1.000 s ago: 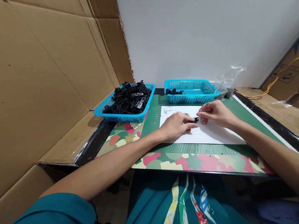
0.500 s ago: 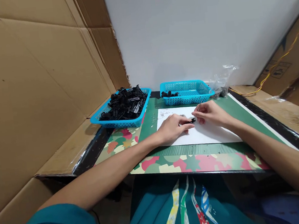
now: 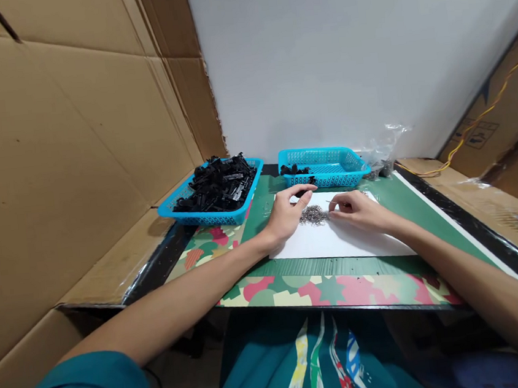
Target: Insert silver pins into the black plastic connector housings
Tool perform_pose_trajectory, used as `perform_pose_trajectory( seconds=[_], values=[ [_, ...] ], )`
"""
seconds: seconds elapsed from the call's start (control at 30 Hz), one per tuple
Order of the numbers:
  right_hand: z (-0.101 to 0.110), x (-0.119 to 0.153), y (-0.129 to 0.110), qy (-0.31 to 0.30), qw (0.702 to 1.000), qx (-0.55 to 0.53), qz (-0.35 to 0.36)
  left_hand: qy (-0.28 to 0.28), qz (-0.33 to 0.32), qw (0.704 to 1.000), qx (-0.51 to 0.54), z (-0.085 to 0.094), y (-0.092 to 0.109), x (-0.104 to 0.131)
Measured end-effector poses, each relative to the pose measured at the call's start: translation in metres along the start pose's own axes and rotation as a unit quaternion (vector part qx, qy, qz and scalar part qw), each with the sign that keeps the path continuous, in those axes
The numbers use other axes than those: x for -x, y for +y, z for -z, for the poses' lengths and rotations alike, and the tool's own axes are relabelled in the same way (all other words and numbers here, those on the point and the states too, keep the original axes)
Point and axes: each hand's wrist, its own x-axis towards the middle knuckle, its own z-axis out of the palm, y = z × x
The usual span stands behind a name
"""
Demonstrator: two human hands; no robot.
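My left hand (image 3: 285, 214) reaches toward the front of the right basket, its thumb and index finger apart. A small black plastic part (image 3: 312, 180) shows just beyond the fingertips, against the basket's front wall; whether it touches them is unclear. My right hand (image 3: 358, 213) is closed in a pinch over the white sheet (image 3: 347, 243). From its fingertips sticks out a thin, pointed tool (image 3: 331, 202), too small to name surely. Between both hands lies a pile of tiny metallic pieces (image 3: 313, 215), perhaps springs.
At the left stands a blue basket (image 3: 210, 216) heaped with black plastic parts (image 3: 221, 182). Another blue basket (image 3: 338, 179) at the back holds a few black parts (image 3: 293, 170). A clear plastic bag (image 3: 382, 156) sits beside it. Cardboard walls (image 3: 96, 143) flank the green table mat (image 3: 427, 213).
My left hand has moved from the sheet's middle up toward the right basket, and the black part has gone with it. My right hand has shifted slightly down, uncovering the metallic pile.
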Motion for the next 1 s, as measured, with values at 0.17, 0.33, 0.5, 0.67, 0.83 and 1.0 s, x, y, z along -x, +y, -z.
perform_pose_trajectory(
  seconds=[0.17,0.33,0.5,0.67,0.83,1.0],
  values=[
    [-0.004,0.000,0.000,0.013,1.000,0.005,0.016,-0.011,0.003,1.000,0.008,-0.002,0.002,0.001],
    [-0.005,0.000,0.001,0.046,0.999,0.001,0.021,-0.012,-0.028,0.999,0.015,-0.004,-0.001,0.000],
    [-0.008,0.002,-0.002,0.061,0.998,-0.007,0.029,-0.012,-0.020,0.999,0.027,-0.005,-0.001,0.001],
    [-0.012,0.002,-0.004,0.073,0.996,-0.017,0.037,-0.004,-0.020,1.000,0.023,-0.006,-0.001,0.000],
    [-0.010,0.002,0.000,0.099,0.994,-0.027,0.043,-0.018,-0.024,0.999,0.044,-0.006,-0.005,0.001],
    [-0.009,0.002,0.000,0.092,0.994,-0.037,0.051,-0.017,-0.021,0.999,0.041,-0.006,-0.005,0.003]
  ],
)
